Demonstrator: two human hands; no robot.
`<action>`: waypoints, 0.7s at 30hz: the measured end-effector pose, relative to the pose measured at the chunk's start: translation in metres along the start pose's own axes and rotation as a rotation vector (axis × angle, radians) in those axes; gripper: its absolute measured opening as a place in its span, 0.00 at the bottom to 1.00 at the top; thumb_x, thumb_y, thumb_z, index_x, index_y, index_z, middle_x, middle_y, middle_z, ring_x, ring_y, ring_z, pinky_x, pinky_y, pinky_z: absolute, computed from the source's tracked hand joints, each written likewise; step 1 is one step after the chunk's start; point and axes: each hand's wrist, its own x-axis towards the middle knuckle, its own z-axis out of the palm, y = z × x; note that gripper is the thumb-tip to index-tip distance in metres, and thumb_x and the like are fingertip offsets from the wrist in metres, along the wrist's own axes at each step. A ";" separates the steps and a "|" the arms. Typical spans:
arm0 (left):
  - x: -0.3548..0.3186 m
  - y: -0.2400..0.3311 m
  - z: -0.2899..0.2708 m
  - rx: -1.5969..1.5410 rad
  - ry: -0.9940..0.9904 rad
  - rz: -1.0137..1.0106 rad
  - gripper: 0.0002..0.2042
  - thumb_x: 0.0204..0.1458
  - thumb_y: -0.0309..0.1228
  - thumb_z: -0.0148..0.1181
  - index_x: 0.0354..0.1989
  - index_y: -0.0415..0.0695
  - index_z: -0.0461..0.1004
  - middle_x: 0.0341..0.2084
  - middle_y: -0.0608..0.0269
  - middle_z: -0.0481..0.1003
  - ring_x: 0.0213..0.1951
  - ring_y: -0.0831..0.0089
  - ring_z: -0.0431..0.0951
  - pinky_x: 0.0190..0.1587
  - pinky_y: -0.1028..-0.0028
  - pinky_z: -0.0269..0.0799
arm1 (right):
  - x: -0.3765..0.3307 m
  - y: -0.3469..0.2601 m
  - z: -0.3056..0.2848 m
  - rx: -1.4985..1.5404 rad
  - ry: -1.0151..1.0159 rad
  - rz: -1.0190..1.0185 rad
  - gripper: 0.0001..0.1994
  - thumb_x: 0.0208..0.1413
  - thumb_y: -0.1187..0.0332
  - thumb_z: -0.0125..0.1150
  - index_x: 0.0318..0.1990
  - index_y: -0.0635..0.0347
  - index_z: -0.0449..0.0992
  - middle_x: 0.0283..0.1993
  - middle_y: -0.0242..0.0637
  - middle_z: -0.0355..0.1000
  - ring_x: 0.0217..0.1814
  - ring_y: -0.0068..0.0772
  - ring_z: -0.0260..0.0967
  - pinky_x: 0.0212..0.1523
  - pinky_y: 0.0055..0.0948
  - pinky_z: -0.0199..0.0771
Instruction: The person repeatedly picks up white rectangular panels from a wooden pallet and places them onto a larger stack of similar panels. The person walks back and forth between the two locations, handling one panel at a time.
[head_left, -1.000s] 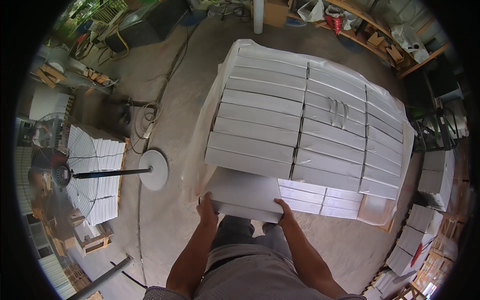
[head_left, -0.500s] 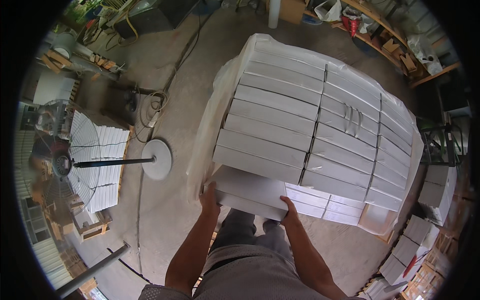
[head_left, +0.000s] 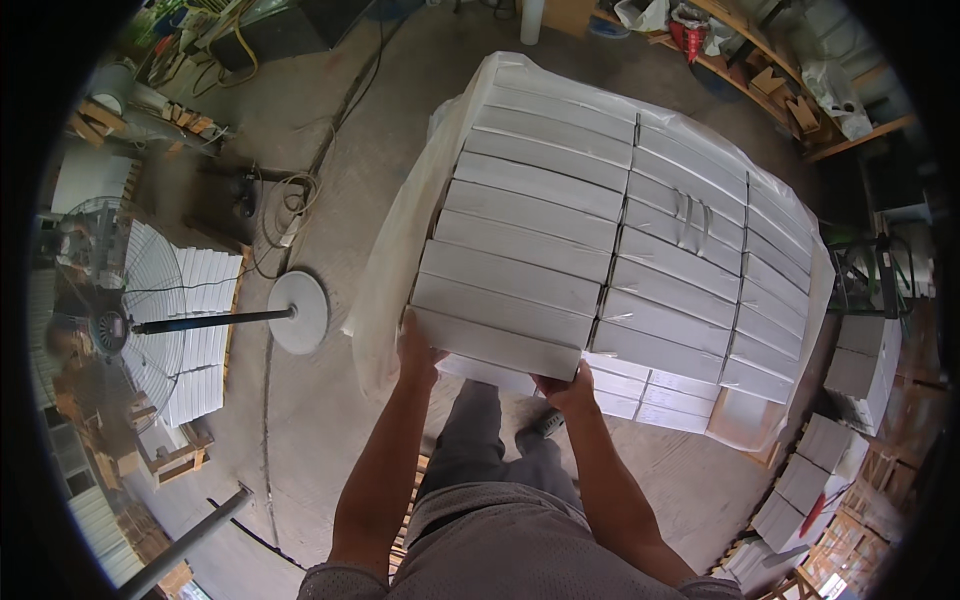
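Head view: Held out low beside the stack a second ago, the box now sits flush at its near left end, apparently lengthening that column; left hand and right hand grip clamped on its ends. It looks long, pale, smooth.

Warehouse or workshop: concrete floor, stacked cartons, pedestal fan.

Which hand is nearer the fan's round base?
Left. The left hand is right of the fan's round base, at the left end of a white box; the right hand is farther right, at its right end.
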 end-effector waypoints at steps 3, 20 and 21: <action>0.006 -0.004 -0.017 0.109 -0.093 -0.003 0.35 0.52 0.58 0.40 0.55 0.37 0.58 0.44 0.48 0.68 0.39 0.59 0.75 0.30 0.68 0.78 | -0.005 0.006 -0.016 -0.247 -0.014 -0.063 0.26 0.56 0.47 0.35 0.47 0.60 0.68 0.43 0.46 0.71 0.45 0.48 0.70 0.45 0.46 0.71; 0.012 -0.044 0.016 -0.003 0.315 0.112 0.42 0.50 0.64 0.32 0.55 0.32 0.59 0.53 0.40 0.61 0.53 0.53 0.64 0.47 0.52 0.65 | -0.070 -0.040 -0.192 -0.774 0.170 -0.148 0.29 0.57 0.53 0.44 0.53 0.76 0.56 0.44 0.55 0.69 0.40 0.47 0.73 0.34 0.37 0.77; 0.011 -0.046 0.019 0.070 0.395 0.143 0.41 0.51 0.64 0.32 0.51 0.30 0.62 0.49 0.39 0.64 0.50 0.51 0.67 0.46 0.53 0.67 | -0.077 -0.043 -0.206 -0.789 0.194 -0.144 0.29 0.57 0.54 0.44 0.52 0.76 0.56 0.44 0.55 0.69 0.39 0.47 0.73 0.34 0.37 0.77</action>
